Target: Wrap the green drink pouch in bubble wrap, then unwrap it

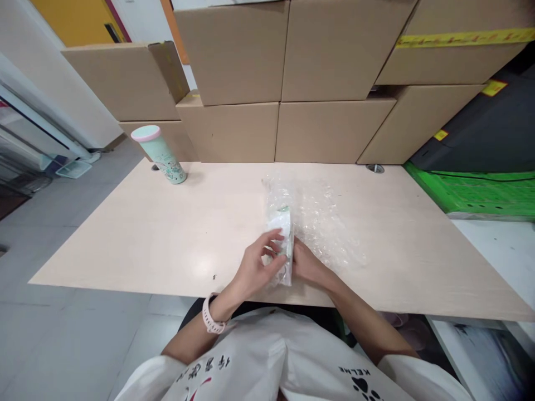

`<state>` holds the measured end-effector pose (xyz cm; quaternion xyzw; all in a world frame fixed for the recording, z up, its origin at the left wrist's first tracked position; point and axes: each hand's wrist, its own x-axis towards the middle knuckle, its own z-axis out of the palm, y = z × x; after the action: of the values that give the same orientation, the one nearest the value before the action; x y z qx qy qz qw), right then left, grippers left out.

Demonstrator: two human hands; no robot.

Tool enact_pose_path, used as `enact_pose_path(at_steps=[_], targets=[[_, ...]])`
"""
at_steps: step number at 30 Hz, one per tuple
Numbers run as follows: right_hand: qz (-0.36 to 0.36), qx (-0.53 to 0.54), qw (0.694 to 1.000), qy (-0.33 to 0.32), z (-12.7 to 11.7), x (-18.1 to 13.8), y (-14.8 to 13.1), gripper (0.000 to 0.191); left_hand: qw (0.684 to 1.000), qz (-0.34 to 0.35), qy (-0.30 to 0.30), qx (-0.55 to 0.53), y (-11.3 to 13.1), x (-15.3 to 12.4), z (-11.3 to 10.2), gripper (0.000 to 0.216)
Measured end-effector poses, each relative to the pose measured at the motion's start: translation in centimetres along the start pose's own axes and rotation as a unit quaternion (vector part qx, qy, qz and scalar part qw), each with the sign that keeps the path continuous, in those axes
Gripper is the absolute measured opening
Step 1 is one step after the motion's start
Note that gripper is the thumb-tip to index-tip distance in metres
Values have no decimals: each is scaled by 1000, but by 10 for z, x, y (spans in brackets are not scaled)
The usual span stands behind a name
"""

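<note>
A pale, wood-toned table (167, 239) fills the middle of the view, its near edge running just in front of the person's white shirt (251, 356). Close to that edge lies a slim white packet (286, 223) in clear plastic, with a crumpled sheet of bubble wrap (330, 223) spread beside it on the right.

The left hand (263, 257) rests on the packet, its thumb and fingers parted; the right hand (308, 262) meets the packet's right side — its fingers are hidden, so I cannot tell how firmly it grips. A pink watch strap (211, 318) circles the left wrist.

At the table's far left stands a mint tumbler (163, 159) with a pink rim. Cardboard boxes (234, 55) are stacked along the back edge, one at the right crossed by yellow tape (463, 38). Beyond, a dark case (480, 122) sits on a green plastic base (493, 195) — and grey floor tiles (62, 345) stretch away left.
</note>
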<state>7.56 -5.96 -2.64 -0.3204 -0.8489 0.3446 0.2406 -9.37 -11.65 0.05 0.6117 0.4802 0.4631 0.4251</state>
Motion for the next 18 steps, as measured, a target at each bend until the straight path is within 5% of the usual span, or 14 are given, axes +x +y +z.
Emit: enact_pose_path(at_steps=[3,6,9,14,18], targets=[[6,94,995,-24,-4,-4,0,13,988,60,-77,116,3,2,5,39],[33,128,990,-44,-12,-7,1,16,972,97,-132,168,-3,3,5,61],[58,139,988,-44,-18,-6,3,16,959,143,-125,209,-13,2,7,74],[107,151,981,55,-17,-3,10,8,959,153,-72,229,-25,3,14,69],[173,106,970,134,-22,-9,21,12,946,114,-91,289,-25,7,22,67]])
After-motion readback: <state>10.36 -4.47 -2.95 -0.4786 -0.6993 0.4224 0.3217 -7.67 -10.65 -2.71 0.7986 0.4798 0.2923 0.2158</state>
